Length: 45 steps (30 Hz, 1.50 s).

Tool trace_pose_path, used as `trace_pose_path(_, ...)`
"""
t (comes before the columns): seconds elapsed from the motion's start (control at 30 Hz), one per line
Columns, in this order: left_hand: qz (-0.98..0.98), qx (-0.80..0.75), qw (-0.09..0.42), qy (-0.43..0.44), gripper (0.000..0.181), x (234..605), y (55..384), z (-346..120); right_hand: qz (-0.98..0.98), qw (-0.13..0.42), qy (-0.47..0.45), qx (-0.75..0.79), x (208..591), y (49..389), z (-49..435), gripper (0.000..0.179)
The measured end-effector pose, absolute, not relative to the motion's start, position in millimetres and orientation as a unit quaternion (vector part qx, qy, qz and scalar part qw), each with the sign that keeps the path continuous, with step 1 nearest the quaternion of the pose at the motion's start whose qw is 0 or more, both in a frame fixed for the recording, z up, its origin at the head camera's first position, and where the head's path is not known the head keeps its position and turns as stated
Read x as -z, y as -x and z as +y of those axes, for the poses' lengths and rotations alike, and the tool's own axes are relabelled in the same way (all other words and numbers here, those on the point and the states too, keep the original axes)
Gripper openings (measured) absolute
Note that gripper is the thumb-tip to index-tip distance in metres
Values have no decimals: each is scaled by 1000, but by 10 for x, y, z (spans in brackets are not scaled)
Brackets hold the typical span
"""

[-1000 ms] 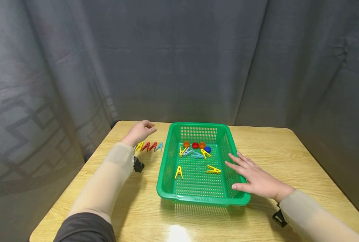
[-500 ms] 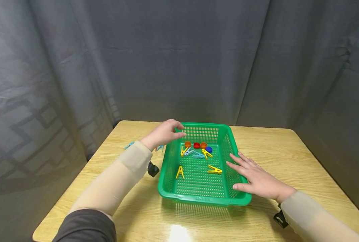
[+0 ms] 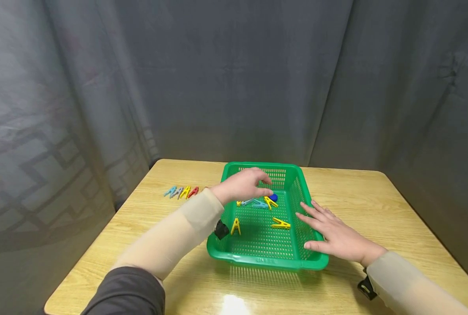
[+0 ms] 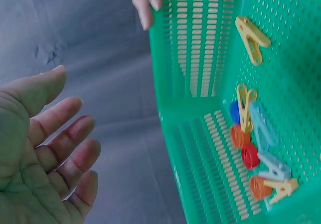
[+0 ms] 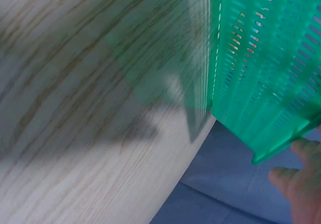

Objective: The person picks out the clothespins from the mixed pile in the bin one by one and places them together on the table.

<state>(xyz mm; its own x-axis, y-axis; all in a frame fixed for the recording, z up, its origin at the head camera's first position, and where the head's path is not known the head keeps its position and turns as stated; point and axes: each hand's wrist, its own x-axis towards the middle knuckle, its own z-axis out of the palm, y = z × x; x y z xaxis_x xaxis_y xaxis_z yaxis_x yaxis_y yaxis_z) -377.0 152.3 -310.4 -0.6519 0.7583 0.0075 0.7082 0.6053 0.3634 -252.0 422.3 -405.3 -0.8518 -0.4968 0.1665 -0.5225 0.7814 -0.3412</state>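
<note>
My left hand [image 3: 244, 183] hovers over the far part of a green plastic basket [image 3: 265, 261], fingers loosely bent and nothing in them, as the left wrist view shows. Below it in the basket lie a blue bottle cap [image 3: 273, 197], a light-blue clothespin [image 3: 259, 204] and several yellow ones, such as a yellow clothespin [image 3: 281, 223] near the right wall. Orange caps and a red cap [image 4: 250, 156] show in the left wrist view but are hidden behind the hand in the head view. My right hand [image 3: 332, 232] rests on the basket's right rim with fingers spread.
Left of the basket a row of clothespins stands on the wooden table [image 3: 375, 210], among them a light-blue clothespin [image 3: 170, 191], a yellow clothespin [image 3: 185, 192] and a red clothespin [image 3: 193, 192]. A grey curtain [image 3: 234, 87] hangs behind the table.
My left hand has moved right, from above the row of clothespins to over the basket's far end, uncovering the left end of the row. My right hand has stayed on the rim.
</note>
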Motion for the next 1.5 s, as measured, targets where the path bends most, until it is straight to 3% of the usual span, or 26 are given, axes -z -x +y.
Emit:
trace_pose_path(0.6,891,-125,127,-417,33,3561,3783,2016,-940,47,-279,-188,4056,2546,4236,69)
trace_pose_path(1.2,903,-91,167,-384,35,3920,3789,2039,-939,40,-276,-199,4067,2557,4227,68)
trace_pose_path(1.5,899,-21,169,-402,48,4021,3770,2041,-939,42,-276,-199,4080,2555,4231,69)
